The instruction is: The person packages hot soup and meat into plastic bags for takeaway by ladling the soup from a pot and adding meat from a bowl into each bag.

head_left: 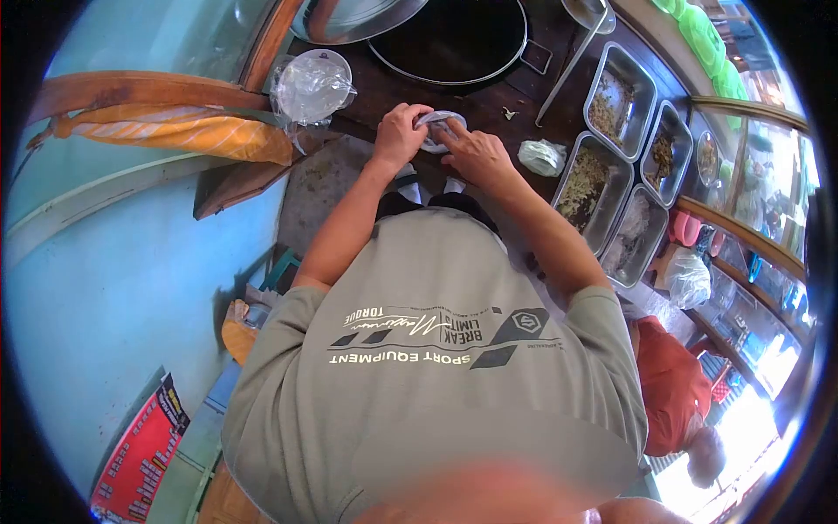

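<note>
A thin whitish plastic bag (434, 140) is held by its mouth at the table's front edge, in front of my body. My left hand (401, 135) pinches the left side of its rim. On the other side, my right hand (478, 157) has its fingers at the opening and on the rim, holding it spread. What is inside the bag cannot be made out. Right of my right hand lies a pale, crumpled plastic packet (542, 157). To the left of my hands stands a white round container (325, 65) with clear plastic over it.
A large dark pan (449, 39) is beyond my hands, beside a shiny metal lid or basin (358, 19). A long-handled ladle (572, 74) and metal trays (601, 79) of food stand at right. An orange cloth (175, 135) hangs left. A person in red (668, 384) is at lower right.
</note>
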Demonstrator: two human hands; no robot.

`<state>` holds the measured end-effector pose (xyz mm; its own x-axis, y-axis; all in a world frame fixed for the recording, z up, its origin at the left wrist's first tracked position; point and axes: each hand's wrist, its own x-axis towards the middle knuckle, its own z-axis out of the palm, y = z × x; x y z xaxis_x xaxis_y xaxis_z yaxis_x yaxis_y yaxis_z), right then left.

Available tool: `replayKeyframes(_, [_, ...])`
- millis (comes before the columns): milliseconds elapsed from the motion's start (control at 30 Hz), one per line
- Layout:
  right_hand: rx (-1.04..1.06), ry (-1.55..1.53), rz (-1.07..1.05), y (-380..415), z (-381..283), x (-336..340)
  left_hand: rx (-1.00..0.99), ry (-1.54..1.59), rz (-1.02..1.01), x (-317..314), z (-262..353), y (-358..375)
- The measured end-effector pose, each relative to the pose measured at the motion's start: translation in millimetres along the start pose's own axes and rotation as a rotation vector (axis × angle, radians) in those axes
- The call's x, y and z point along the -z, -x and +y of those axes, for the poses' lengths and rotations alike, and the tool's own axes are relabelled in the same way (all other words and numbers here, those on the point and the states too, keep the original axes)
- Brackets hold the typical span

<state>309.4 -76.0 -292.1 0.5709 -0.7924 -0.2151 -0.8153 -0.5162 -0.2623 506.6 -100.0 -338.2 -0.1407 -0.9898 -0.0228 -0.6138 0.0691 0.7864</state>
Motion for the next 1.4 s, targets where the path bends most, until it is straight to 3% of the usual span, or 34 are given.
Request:
replayKeyframes(200, [0.168, -0.007, 0.098, -9, 3, -12, 0.009, -0.006, 0.095, -4, 7, 2])
replayKeyframes(467, [0.151, 0.000, -0.098, -8, 15, 0, -0.033, -0.056, 0.171, -16, 4, 2])
replayKeyframes(567, [0.154, 0.011, -0.082, -10, 22, 6, 0.068, -0.056, 0.286, -16, 25, 15])
replayKeyframes(700, [0.173, 0.036, -0.099, -11, 28, 6, 0.345, 0.113, 0.176, -24, 26, 31])
replayKeyframes(800, [0.224, 0.022, -0.067, -10, 30, 10, 0.377, 0.111, 0.199, -36, 16, 18])
replayKeyframes(900, [0.211, -0.017, -0.030, -12, 33, 11, 0.174, -0.120, 0.296, -39, 9, 8])
replayKeyframes(1100, [0.164, 0.007, 0.069, -28, 37, 0, 0.330, 0.353, 0.277, -39, 29, 16])
replayKeyframes(1300, [0.218, -0.070, 0.041, -24, 45, 11, 0.427, 0.546, 0.352, -52, 19, 20])
replayKeyframes(1400, [0.216, -0.542, 0.420, -33, 65, 54, 0.441, 0.621, 0.376, -47, 20, 20])
